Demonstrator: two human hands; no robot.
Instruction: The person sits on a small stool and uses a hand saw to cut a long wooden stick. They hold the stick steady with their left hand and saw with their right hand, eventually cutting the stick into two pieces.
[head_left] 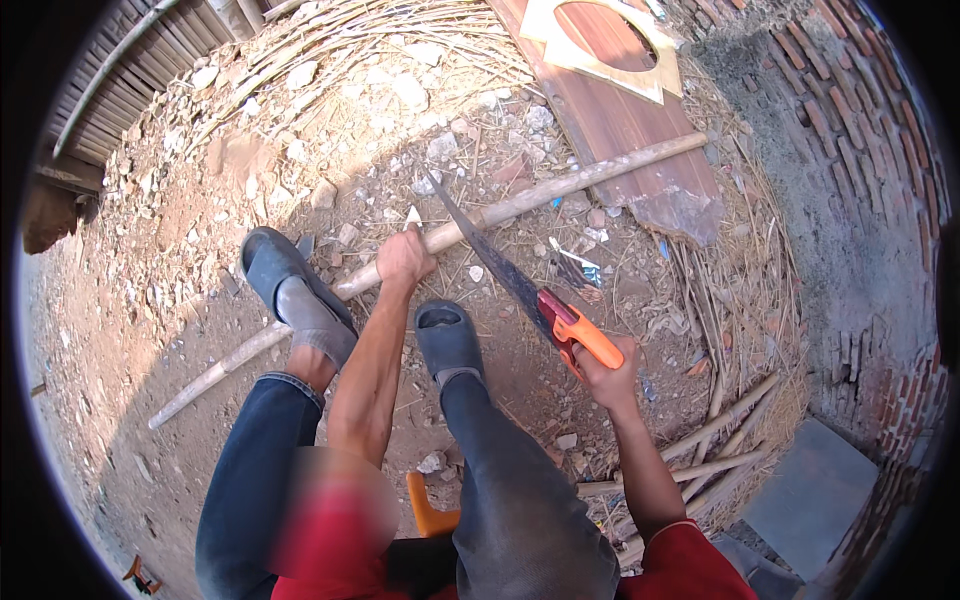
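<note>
A long, pale wooden pole [545, 193] lies slantwise over the ground, its far right end resting on a brown board. My left hand [404, 257] is wrapped round the pole near its middle. In my right hand [604, 372] is a handsaw [505, 272], gripped by its orange and dark red handle. The saw's dark blade slants up and left, crossing the pole just right of my left hand. Whether the teeth sit in a cut cannot be made out. My left foot, in a dark slide sandal [285, 270], is on the pole; the other sandal [447, 340] is on the ground.
The brown board [640, 170] carries pale sheet pieces [610, 65] with a round hole. Stones, straw and thin sticks [400, 45] litter the dirt. A brick wall [860, 200] runs along the right, with poles [720, 450] and a grey sheet [812, 495] below. An orange object [428, 510] lies between my legs.
</note>
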